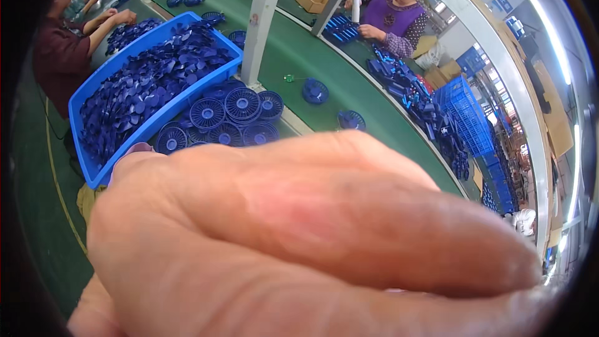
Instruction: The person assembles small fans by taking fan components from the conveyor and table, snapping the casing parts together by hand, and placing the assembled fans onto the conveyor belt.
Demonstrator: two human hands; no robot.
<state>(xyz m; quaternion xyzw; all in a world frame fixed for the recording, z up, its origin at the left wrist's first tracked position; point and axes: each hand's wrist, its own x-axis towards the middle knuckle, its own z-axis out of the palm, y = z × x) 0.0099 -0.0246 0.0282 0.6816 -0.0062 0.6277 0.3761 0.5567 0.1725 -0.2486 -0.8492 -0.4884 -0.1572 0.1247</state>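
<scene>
A hand, which seems to be my left hand (281, 231), fills the lower middle of the head view, very close to the camera. Its fingers are bent and stretch rightward, their tips coming together near the right rim. Whatever lies between the fingertips is hidden. My right hand cannot be made out. Just beyond the knuckles lie several round dark-blue fan grilles (242, 105), piled beside a blue plastic tub (232, 50). Heaped inside the tub are dark-blue fan blades (146, 81).
A green conveyor belt (284, 56) runs behind, carrying loose grilles (315, 91). A white post (262, 25) rises beside it. Across the belt, a person in a purple vest (390, 15) handles blue parts near a blue crate (465, 115). Another person (62, 56) works at left.
</scene>
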